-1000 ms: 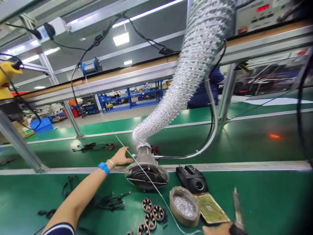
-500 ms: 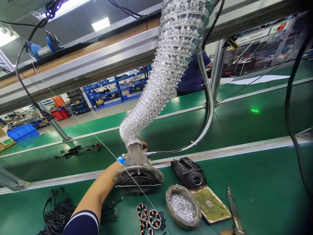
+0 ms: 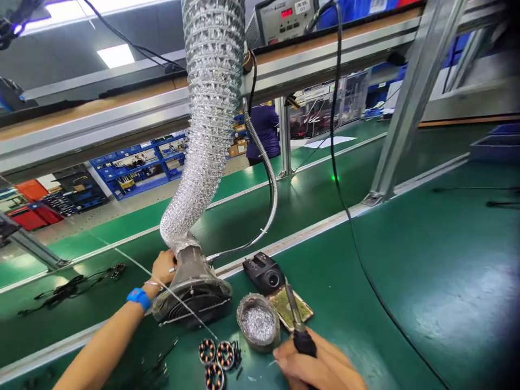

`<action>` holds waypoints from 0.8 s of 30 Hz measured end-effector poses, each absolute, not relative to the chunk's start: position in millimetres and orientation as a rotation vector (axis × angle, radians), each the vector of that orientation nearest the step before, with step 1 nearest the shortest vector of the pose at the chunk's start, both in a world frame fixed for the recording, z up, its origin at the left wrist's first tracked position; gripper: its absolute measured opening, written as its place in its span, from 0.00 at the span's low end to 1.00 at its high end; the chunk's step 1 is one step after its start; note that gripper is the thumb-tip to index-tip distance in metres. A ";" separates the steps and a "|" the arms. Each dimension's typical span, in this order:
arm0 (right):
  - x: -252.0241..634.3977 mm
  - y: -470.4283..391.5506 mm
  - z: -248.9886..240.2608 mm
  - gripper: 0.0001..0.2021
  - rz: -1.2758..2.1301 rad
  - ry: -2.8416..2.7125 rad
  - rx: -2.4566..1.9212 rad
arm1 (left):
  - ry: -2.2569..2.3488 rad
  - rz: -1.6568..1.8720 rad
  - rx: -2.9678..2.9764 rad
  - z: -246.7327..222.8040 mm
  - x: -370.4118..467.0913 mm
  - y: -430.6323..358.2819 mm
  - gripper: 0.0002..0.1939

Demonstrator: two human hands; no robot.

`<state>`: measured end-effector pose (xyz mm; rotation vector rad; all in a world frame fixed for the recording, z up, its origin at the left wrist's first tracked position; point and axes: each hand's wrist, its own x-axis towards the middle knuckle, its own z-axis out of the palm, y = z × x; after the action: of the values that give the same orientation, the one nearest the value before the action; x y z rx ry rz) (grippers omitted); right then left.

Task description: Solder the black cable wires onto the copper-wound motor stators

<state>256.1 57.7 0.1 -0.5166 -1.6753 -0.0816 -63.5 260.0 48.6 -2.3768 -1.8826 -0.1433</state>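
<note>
My left hand (image 3: pixel 164 266), with a blue band at the wrist, is at the neck of the grey fume hood (image 3: pixel 193 273), its fingers partly hidden behind it. A silver flexible duct (image 3: pixel 211 108) rises from the hood. My right hand (image 3: pixel 319 360) is closed around the dark handle of a soldering iron (image 3: pixel 298 325), whose tip points up over a yellowish sponge tray (image 3: pixel 304 310). A black iron holder (image 3: pixel 264 273) stands behind the tray. Left of it sits a round bowl of silvery shavings (image 3: pixel 259 325). Several ring-shaped coil parts (image 3: pixel 225 355) lie below the hood.
A metal post (image 3: pixel 418 103) rises at the right, and a black cable (image 3: pixel 357 249) hangs down across the green bench. Black cables (image 3: pixel 71 287) lie at the left. A station with a red display (image 3: pixel 284 13) sits on the upper shelf. A person (image 3: pixel 264 132) stands beyond the benches.
The view has swung to the right. My left hand shows more fully beside the hood's neck. The soldering iron has moved over the sponge tray, and my right hand has come into full view holding it.
</note>
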 end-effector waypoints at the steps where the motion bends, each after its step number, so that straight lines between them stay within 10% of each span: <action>1: 256.5 56.1 2.7 0.15 -0.074 -1.680 -0.500 | -1.904 -0.152 -2.369 53.8 -77.8 247.7 0.16; 13: 249.7 37.5 -9.9 0.18 -0.035 -1.787 -0.554 | -1.466 -0.535 -2.778 44.7 -34.7 -21.6 0.13; 24: 233.5 12.1 -15.6 0.14 0.006 -1.856 -0.508 | -1.232 -0.532 -2.756 -2.3 14.7 -32.9 0.13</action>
<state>233.5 12.1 -15.6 -0.5077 -1.8565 0.0056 14.7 -32.9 -2.3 -2.7556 -1.2318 -0.5316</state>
